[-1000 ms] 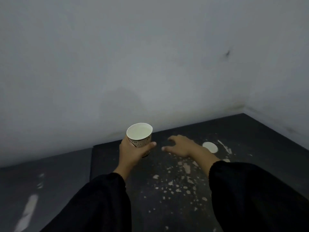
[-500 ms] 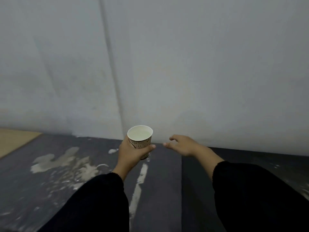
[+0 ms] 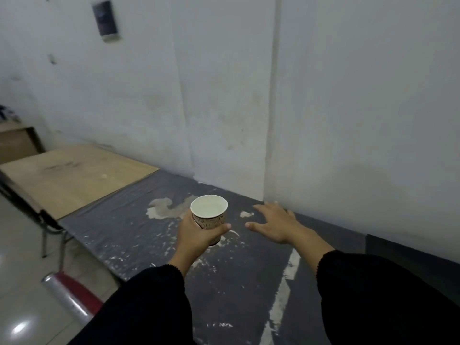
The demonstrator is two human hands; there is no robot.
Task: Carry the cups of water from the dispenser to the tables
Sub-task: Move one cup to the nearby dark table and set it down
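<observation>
holding a paper cup (image 3: pixel 209 215) upright in mid-air, the left hand (image 3: pixel 196 236) has its fingers and thumb wrapped around the lower wall, the thumb tip pressed against the right side of the cup. the cup sits above the dark, scuffed table (image 3: pixel 139 235) that runs along the white wall (image 3: pixel 323 108), and its inside shows a pale liquid fairly high, though the exact level is hard to read. the right hand (image 3: pixel 276 226) hovers just to the right of the cup, palm down, fingers spread apart and holding nothing.

a thin paper cup like this is likely light but soft; squeezing the wall would bow it and push water over the rim, so a gentle grip low to mid wall, as here, looks sensible. it should stay level, since any tilt or sudden stop could slop the contents. a wet outside may turn slippery, so the free hand could steady the base if needed.

a wooden table (image 3: pixel 72 175) stands further left, with a chair (image 3: pixel 72 295) at the near left.
</observation>
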